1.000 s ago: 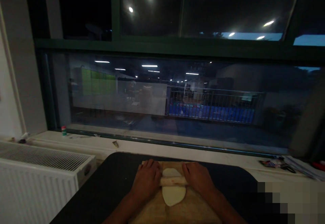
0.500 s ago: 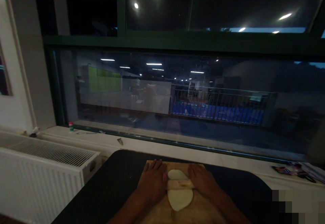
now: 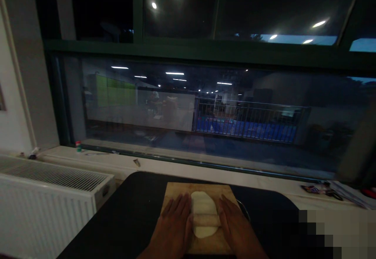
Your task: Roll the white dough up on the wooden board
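Note:
A wooden rolling pin (image 3: 206,220) lies across a flat, oval sheet of pale dough (image 3: 202,201) on a wooden board (image 3: 221,189). My left hand (image 3: 174,220) rests over the pin's left end, its fingers stretched forward along the dough's left edge. At the other end, my right hand (image 3: 234,221) lies over the pin with its fingers also extended and pointing away from me. Both palms hide the ends of the pin. Dough shows in front of the pin and behind it.
Under the board is a dark table (image 3: 129,208), beside a white radiator (image 3: 53,196). On the windowsill (image 3: 164,169) stand a small green bottle with a red cap (image 3: 78,146) and, at the right, some packets (image 3: 319,189). A rounded rim (image 3: 244,209) peeks out right of the board.
Both hands have brought the rolling pin back toward me, so more dough shows beyond it and less on the near side. The view has shifted slightly to the right.

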Demonstrator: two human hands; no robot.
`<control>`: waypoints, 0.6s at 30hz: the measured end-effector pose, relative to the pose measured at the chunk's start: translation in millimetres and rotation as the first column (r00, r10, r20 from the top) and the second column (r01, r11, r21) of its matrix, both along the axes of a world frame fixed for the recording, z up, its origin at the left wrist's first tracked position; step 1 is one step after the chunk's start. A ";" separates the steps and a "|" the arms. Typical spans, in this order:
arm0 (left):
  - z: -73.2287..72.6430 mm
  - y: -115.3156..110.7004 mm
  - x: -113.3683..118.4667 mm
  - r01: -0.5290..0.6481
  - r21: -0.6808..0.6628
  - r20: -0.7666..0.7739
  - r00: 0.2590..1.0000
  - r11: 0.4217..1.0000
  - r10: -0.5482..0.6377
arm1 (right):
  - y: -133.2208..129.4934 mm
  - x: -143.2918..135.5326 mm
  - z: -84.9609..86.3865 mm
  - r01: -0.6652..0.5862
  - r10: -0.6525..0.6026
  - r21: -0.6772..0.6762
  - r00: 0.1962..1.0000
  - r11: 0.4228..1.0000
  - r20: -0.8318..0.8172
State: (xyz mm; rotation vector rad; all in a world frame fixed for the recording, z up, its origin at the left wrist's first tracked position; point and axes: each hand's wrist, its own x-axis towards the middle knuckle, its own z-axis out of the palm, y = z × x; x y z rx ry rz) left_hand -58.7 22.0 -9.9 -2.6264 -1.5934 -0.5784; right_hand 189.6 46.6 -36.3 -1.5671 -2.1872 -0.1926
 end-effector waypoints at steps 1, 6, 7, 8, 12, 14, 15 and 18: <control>-2.2 -3.3 -2.8 0.023 -0.004 0.002 1.000 1.000 -0.023 | -5.0 0.9 -2.0 -0.002 0.002 -0.003 1.000 1.000 0.002; -7.2 -11.1 -12.7 0.116 -0.062 0.000 0.993 0.991 -0.116 | -23.9 -0.6 -1.2 0.032 -0.032 -0.017 0.999 0.999 0.032; -6.3 -11.0 -13.0 0.116 -0.068 0.001 0.993 0.991 -0.116 | -24.8 -2.4 0.7 0.064 -0.063 -0.013 0.997 0.998 0.034; -4.6 -10.4 -12.7 0.111 -0.068 0.004 0.994 0.992 -0.111 | -24.6 -4.7 3.1 0.089 -0.089 -0.008 0.995 0.996 0.035; 6.1 -1.9 -6.9 0.066 -0.046 0.024 0.998 0.997 -0.065 | -12.6 -12.5 16.8 0.098 -0.098 0.017 0.995 0.995 0.036; 10.1 7.2 -3.1 0.046 -0.039 0.026 0.999 0.998 -0.045 | -0.8 -13.6 22.8 0.057 -0.057 0.018 0.998 0.998 0.037; 11.2 13.2 -1.4 0.037 -0.033 0.026 0.999 0.999 -0.036 | 6.3 -13.5 25.0 0.033 -0.034 0.011 0.999 0.999 0.032; 12.3 34.9 1.7 -0.009 -0.034 0.019 1.000 0.999 0.010 | 31.7 -12.4 29.6 -0.038 0.039 -0.077 0.999 0.996 0.002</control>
